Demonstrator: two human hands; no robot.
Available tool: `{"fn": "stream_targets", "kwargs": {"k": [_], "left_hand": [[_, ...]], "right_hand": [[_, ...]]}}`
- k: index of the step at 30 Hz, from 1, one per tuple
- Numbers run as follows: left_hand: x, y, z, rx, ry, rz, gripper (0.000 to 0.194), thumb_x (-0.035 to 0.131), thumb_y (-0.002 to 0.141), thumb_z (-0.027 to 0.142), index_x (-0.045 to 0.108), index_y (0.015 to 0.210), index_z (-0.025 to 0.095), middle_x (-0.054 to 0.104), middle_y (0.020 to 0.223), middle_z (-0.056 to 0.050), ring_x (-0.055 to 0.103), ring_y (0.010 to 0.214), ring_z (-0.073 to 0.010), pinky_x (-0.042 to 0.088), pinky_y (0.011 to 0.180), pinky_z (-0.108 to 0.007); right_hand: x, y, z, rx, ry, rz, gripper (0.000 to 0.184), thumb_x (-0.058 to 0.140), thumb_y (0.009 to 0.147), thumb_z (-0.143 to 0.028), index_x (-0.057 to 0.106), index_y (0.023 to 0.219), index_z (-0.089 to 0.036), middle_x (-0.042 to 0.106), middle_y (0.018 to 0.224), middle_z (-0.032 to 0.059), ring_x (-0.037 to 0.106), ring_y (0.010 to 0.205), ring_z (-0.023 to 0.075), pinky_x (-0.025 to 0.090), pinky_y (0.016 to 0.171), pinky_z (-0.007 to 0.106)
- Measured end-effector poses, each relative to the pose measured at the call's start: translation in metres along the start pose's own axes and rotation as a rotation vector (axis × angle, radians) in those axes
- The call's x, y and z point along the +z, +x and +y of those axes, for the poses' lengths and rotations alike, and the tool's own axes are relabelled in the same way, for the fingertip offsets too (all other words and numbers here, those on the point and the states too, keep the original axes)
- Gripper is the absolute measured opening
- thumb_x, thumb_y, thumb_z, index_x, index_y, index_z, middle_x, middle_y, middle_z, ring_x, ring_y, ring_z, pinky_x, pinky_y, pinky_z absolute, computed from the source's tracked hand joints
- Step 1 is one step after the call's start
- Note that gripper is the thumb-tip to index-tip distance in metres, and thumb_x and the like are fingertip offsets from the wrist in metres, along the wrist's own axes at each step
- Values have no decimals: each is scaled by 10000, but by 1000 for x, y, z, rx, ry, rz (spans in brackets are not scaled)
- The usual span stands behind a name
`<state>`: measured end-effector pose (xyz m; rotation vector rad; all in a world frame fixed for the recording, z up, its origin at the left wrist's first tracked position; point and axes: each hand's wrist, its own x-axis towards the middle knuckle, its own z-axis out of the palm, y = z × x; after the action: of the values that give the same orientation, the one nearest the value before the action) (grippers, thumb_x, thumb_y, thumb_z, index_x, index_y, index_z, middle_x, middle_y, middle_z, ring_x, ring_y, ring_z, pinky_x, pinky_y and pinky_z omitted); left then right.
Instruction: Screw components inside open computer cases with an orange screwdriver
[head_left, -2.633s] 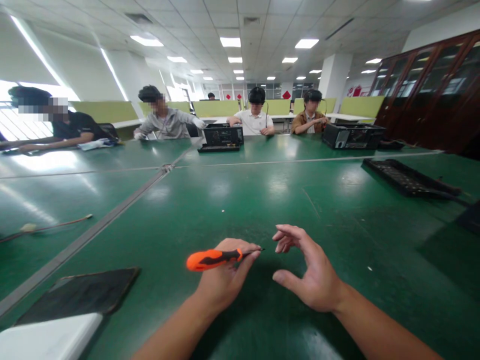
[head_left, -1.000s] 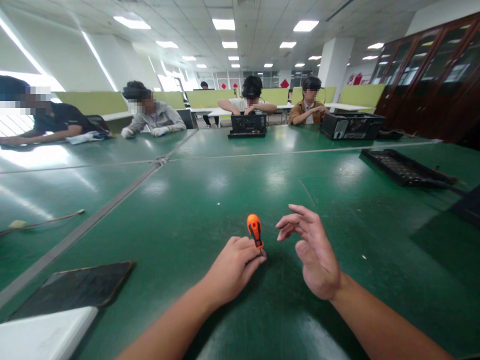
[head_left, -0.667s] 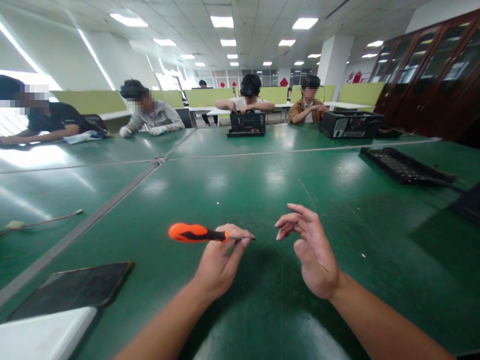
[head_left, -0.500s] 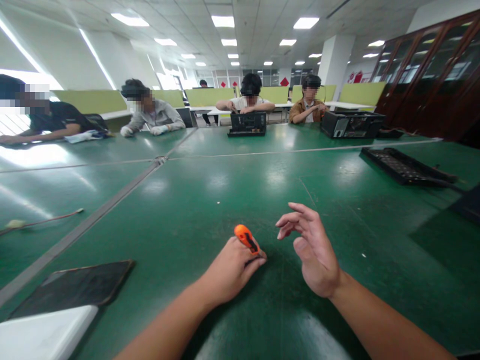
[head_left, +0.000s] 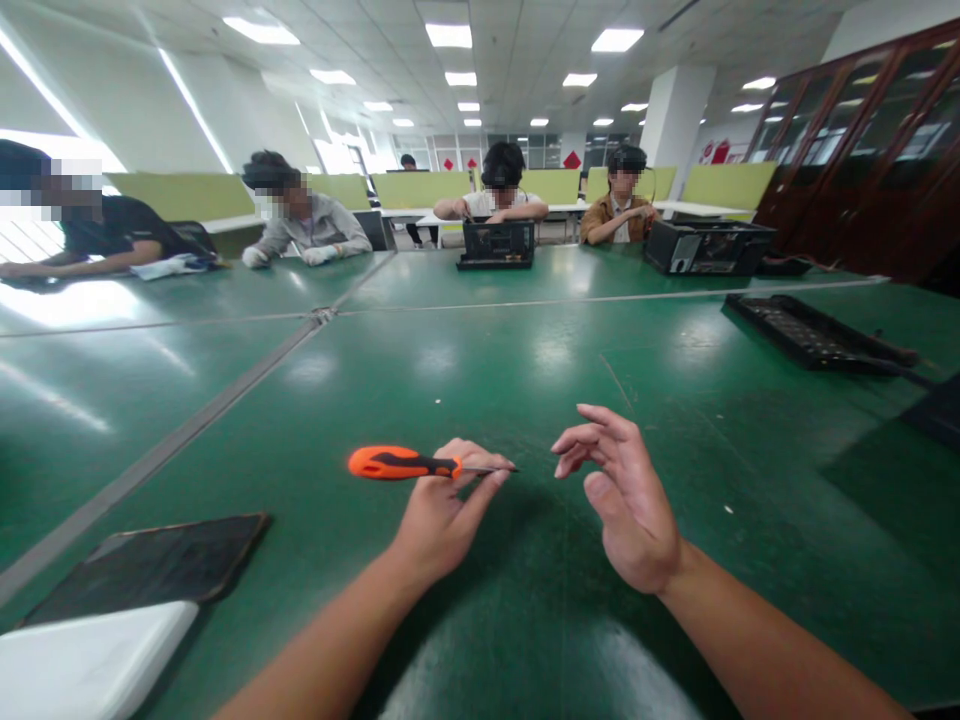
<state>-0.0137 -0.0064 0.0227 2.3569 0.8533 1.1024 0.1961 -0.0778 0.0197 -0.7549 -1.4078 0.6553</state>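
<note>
My left hand (head_left: 442,510) pinches the metal shaft of a small screwdriver (head_left: 405,464) with an orange and black handle. The tool lies level above the green table (head_left: 480,380), its handle to the left and its tip toward my right hand. My right hand (head_left: 626,495) hovers a short way right of the tip, fingers apart and curled, holding nothing.
A dark flat panel (head_left: 150,570) and a white slab (head_left: 82,665) lie at the near left. A black perforated tray (head_left: 814,335) sits at the right. Several people sit along the far side with black computer cases (head_left: 499,243) (head_left: 709,247).
The screwdriver has swung between upright and level in my left fingers several times; now it is level again with the handle pointing left. My right hand has stayed almost still.
</note>
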Motion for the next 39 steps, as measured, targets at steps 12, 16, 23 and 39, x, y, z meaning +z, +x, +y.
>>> {"fn": "stream_targets", "kwargs": {"k": [12, 16, 23, 39], "left_hand": [[2, -1, 12, 79, 86, -157, 152, 553, 973, 238, 703, 994, 235, 745, 896, -12, 660, 891, -184, 415, 1030, -420], [0, -1, 8, 76, 68, -68, 140, 541, 975, 223, 681, 973, 234, 739, 895, -1, 655, 876, -171, 383, 1070, -434], [6, -2, 10, 41, 199, -370, 148, 551, 966, 248, 697, 949, 239, 723, 869, -12, 632, 914, -207, 372, 1084, -502], [1, -5, 16, 87, 135, -34, 128, 593, 953, 277, 716, 957, 242, 725, 822, -1, 643, 807, -179, 433, 979, -421]], "right_hand": [[1, 0, -2, 2, -17, 6, 449, 495, 1015, -389, 387, 1439, -287, 600, 1137, 70, 604, 899, 207, 492, 860, 431], [1, -1, -1, -5, -22, 11, 452, 502, 1011, -363, 389, 1444, -291, 605, 1135, 68, 609, 905, 208, 496, 855, 432], [-2, -3, -1, -13, -106, 23, 422, 634, 937, -271, 537, 1347, -296, 608, 991, 29, 583, 819, 176, 515, 749, 354], [0, -4, -2, 49, -128, -45, 729, 810, 792, -320, 426, 1411, -308, 484, 784, -56, 450, 591, 106, 396, 497, 236]]}}
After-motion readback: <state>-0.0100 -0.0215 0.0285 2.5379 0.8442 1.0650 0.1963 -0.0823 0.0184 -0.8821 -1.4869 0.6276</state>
